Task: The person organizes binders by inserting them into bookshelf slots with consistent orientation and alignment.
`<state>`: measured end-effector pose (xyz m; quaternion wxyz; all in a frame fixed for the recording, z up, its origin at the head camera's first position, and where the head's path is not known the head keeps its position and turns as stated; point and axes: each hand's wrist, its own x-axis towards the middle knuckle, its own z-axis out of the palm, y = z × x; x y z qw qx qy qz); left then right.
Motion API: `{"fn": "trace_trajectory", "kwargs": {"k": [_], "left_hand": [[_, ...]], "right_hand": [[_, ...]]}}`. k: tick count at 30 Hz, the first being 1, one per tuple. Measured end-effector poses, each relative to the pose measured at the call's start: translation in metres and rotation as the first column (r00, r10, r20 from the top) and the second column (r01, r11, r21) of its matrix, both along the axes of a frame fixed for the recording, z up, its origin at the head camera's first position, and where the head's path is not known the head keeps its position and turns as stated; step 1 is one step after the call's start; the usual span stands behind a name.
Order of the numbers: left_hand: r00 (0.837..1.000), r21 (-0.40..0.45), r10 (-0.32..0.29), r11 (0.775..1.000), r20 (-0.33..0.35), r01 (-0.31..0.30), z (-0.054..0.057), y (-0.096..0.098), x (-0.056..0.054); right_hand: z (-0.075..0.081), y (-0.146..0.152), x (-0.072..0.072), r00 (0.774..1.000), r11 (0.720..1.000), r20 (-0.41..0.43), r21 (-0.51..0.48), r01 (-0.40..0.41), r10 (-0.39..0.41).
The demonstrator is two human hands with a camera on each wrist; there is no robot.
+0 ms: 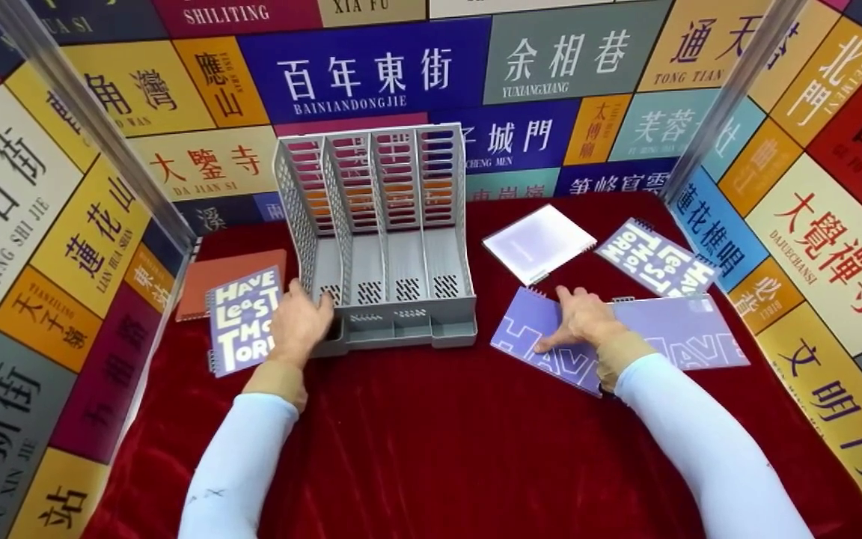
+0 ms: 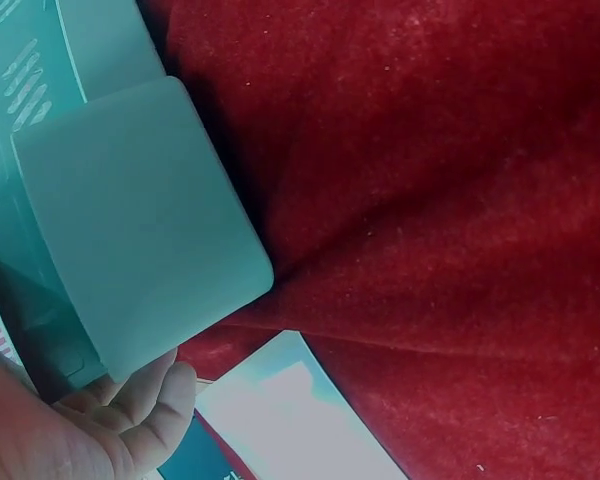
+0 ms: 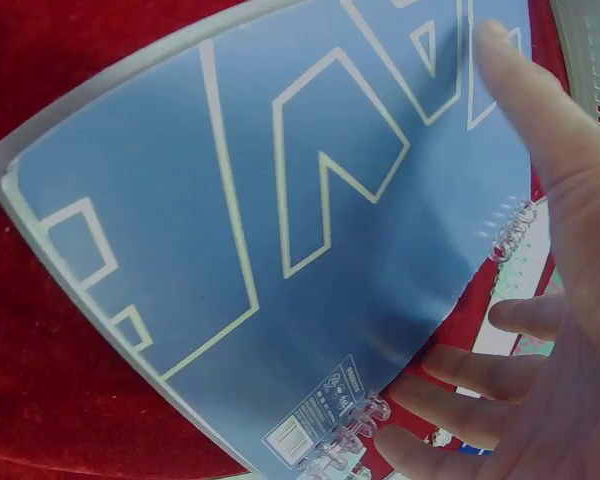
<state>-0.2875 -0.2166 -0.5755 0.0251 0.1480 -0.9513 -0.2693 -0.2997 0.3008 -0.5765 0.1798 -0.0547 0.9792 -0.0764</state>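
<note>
Our right hand spreads wide right of centre, thumb across a purple, rectangular spiral-bound notebook; whether it pinches, we cannot tell. We should lift evenly, sparing the coil. Our left hand grips the grey plastic four-slot rack, upper centre. Red velvety cloth fills the lower frame; colourful lettered walls rise above.

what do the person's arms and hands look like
Both arms are in smooth, plain, pale bluish-white sleeves that end near the wrist. The left sleeve has a small dark scrawled mark on the forearm, partly like an X; the right sleeve shows no such scrawl. The left hand and right hand wear no gloves.
</note>
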Motion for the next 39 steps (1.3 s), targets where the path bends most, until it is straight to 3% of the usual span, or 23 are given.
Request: {"fn": "trace_trajectory", "kwargs": {"k": [29,34,39], "left_hand": [[1.0,-0.007,-0.006,1.0,-0.014,0.006,-0.003,0.0,0.001],[0.999,0.036,0.014,0.999,-0.034,-0.013,-0.006,-0.002,0.0],[0.998,0.142,0.046,0.989,-0.035,-0.04,-0.009,-0.008,-0.001]], "right_hand": [[-0.007,-0.003,-0.005,0.998,0.989,-0.05,0.145,-0.016,0.023],[-0.002,-0.007,-0.005,0.997,0.993,-0.074,0.119,-0.009,0.018],[0.004,-0.006,-0.006,0.993,0.996,-0.116,0.084,-0.017,0.027]]}}
